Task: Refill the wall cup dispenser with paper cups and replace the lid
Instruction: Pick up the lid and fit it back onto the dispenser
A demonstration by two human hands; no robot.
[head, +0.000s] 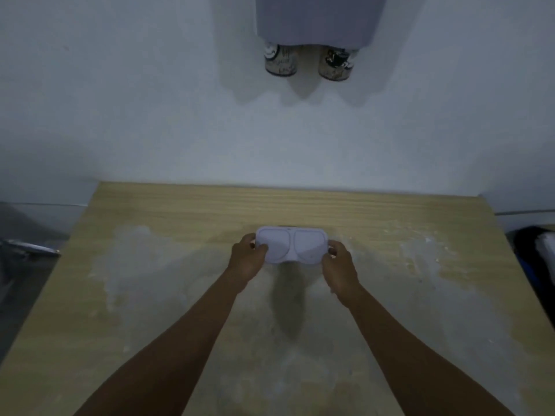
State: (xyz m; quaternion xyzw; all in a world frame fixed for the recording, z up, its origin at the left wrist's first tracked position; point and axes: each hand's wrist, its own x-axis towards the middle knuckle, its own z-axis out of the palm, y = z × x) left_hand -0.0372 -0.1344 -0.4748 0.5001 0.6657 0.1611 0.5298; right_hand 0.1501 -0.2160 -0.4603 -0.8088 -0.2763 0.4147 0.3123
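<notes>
A white double-lobed lid (290,244) is held just above the wooden table (180,211), near its middle. My left hand (247,259) grips the lid's left end and my right hand (339,267) grips its right end. High on the wall hangs the grey cup dispenser (318,19), cut off by the frame's top edge. Two printed paper cups stick out of its bottom: one on the left (280,60), one on the right (337,65). The dispenser's top opening is out of sight.
The table stands against a white wall (150,100) and has pale worn patches. A metal object (30,246) lies off the table's left side. A dark blue item (537,256) sits beyond the right edge.
</notes>
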